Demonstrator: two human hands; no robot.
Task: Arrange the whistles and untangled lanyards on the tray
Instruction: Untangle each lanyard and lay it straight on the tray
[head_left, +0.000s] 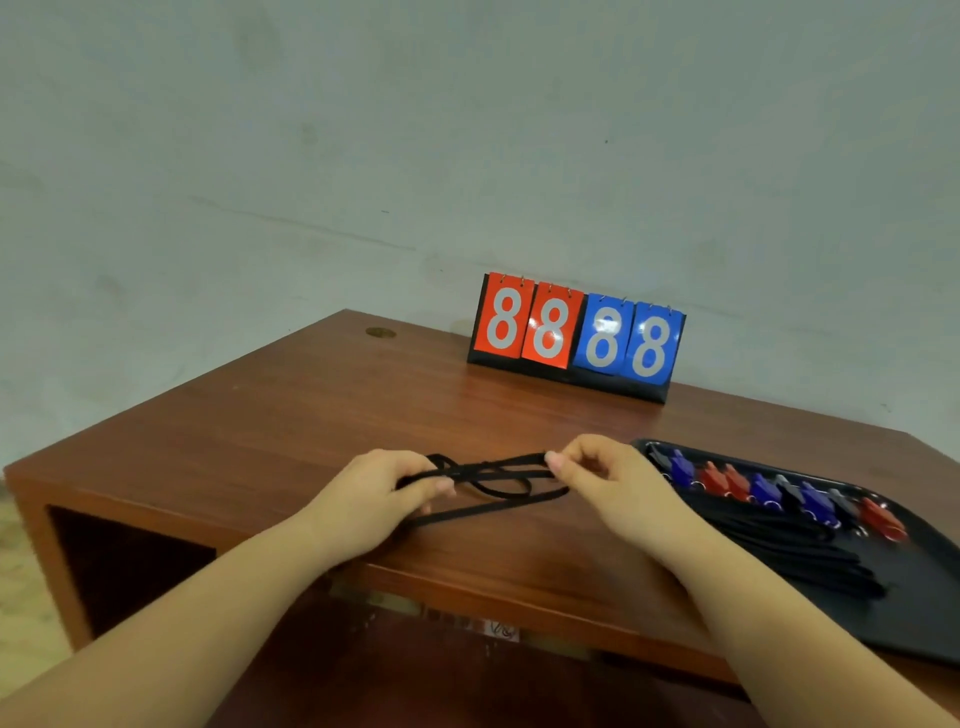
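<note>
Fingers (558, 462) of the right hand (608, 483) pinch one end of a black lanyard (498, 480), thumb and forefinger closed on the cord. On the other side the left hand (379, 493) grips the cord's other end, its fingers curled round the strands. Both hands hover just above the near part of a brown wooden desk (311, 415), with the forearms reaching in from the lower edge of the view.

Between the hands the lanyard is a thin flat black cord, looped over itself several times so that the strands cross in a loose tangle; one strand sags lower and trails back toward the left hand. Whether a whistle hangs on it cannot be told.

To the right, just beside the right hand, a black tray (930, 613) lies on the desk. In it a row of whistles (769, 491) runs along the far side, blue, red and grey or dark ones mixed, lying close side by side, some with small metal rings showing. Their black cords (795, 551) lie bunched together in a bundle that runs toward the tray's near side.

Farther back, near the desk's far edge, stands a flip scoreboard (576, 338): two red cards and two blue ones, each showing a white 8. Behind it is a pale wall (467, 130).
</note>
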